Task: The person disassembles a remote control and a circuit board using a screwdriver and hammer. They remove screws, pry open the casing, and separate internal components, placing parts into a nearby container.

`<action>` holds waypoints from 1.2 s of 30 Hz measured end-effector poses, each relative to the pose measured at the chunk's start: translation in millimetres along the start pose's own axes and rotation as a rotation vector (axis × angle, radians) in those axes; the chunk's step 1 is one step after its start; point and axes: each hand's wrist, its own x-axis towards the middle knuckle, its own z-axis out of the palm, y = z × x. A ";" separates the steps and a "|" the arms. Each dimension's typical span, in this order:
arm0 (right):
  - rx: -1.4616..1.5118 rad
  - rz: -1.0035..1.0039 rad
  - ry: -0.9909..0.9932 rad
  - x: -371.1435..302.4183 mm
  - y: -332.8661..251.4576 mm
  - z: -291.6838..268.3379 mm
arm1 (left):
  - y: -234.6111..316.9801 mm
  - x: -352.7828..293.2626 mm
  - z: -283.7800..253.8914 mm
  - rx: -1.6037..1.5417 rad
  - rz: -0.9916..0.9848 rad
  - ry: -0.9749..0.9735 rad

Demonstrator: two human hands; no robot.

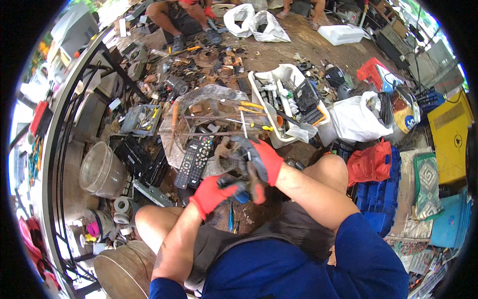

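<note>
Hands: both wear red gloves with dark palms and meet between the person's knees, just below picture centre.
Left hand (pixel 213 192): fingers curled and pressed around a tool with a blue handle (pixel 242 197); the handle end shows at 3 o'clock of the glove.
Right hand (pixel 262 158): fingers wrapped over a dark, dirty part (pixel 234 155), gripping it from above.
Part versus hands: it sits at 9 o'clock of the right hand and at 1 o'clock of the left, directly above the tool; whether the tool's tip touches it I cannot tell.
Remote controls (pixel 195 162): two black ones lie side by side at 10 o'clock of the left hand, near it.
Screwdriver (pixel 231 217): a blue one lies on the ground at 5 o'clock of the left hand.
White tub (pixel 287 102): at 12 o'clock of the right hand, apart from it, filled with dark scrap and keyboards.
Clear bucket (pixel 102 171): on its side at 9 o'clock, well apart.
Red bag (pixel 370 164): at 3 o'clock of the right hand, beyond the knee.
Another person's legs (pixel 174 22): at 11 o'clock, far off.
</note>
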 end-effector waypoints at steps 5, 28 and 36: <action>0.133 -0.105 0.050 9.4 16.2 10.5 | 12.4 14.6 19.7 -0.511 -0.138 -0.231; -0.672 -0.359 -0.070 5.9 -0.9 -6.9 | -39.7 15.2 -51.9 -0.045 0.049 0.565; -1.437 -0.311 0.538 50.7 -33.0 -55.7 | -50.6 8.5 -67.3 0.780 -0.226 0.611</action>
